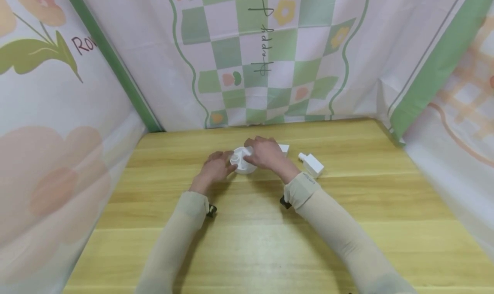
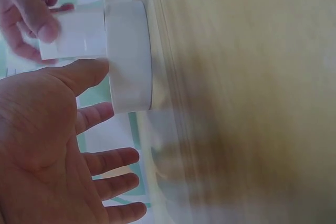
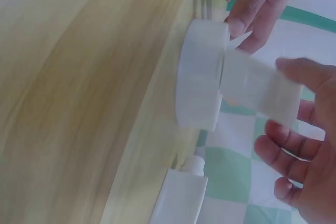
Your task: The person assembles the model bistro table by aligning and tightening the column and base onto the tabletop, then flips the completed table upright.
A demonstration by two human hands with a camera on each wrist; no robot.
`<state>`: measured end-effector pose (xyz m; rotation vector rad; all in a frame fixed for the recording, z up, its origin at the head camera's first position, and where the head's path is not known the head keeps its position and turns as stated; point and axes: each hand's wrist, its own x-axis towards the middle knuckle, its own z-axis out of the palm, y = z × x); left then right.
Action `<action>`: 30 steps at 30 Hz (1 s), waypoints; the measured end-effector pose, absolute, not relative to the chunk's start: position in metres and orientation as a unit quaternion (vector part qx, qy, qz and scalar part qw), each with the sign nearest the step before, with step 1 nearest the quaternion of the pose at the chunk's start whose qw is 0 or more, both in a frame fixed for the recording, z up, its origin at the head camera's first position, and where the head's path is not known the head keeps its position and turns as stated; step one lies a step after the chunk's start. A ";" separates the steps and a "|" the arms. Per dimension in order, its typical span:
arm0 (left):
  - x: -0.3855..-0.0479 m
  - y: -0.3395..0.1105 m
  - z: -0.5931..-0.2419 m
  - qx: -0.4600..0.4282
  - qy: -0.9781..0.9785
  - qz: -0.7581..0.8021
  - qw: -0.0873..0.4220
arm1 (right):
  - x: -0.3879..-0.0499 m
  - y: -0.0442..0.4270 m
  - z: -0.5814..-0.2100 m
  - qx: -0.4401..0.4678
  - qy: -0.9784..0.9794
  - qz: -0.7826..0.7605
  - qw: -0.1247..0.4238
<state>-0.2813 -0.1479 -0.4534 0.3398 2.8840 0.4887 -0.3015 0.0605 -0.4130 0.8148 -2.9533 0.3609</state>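
Note:
A round white base (image 1: 245,171) with raised rings inside it lies on the table. My left hand (image 1: 215,167) is at its left side. Thumb and index finger touch the rim, and the other fingers spread loosely in the left wrist view. Over the base, my right hand (image 1: 266,153) grips a white rectangular block (image 3: 260,87) between thumb and fingers. The block stands tilted against the base's top in the right wrist view, somewhat blurred. Whether its lower end sits inside a ring is hidden.
Right of the base lies a white rectangular bottle (image 1: 313,165) with a short round neck. Another white block (image 1: 284,149) shows partly behind my right hand. The wooden table (image 1: 251,251) meets a patterned cloth (image 1: 266,49) at the back and sides.

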 end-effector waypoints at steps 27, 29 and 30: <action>-0.285 -0.147 -0.454 0.106 0.975 0.166 0.102 | -0.298 0.074 -0.410 0.343 -0.928 0.143 0.013; -0.285 -0.147 -0.454 0.104 0.975 0.165 0.104 | -0.297 0.073 -0.411 0.352 -0.926 0.134 0.021; -0.285 -0.147 -0.453 0.102 0.975 0.164 0.105 | -0.296 0.073 -0.411 0.357 -0.925 0.124 0.030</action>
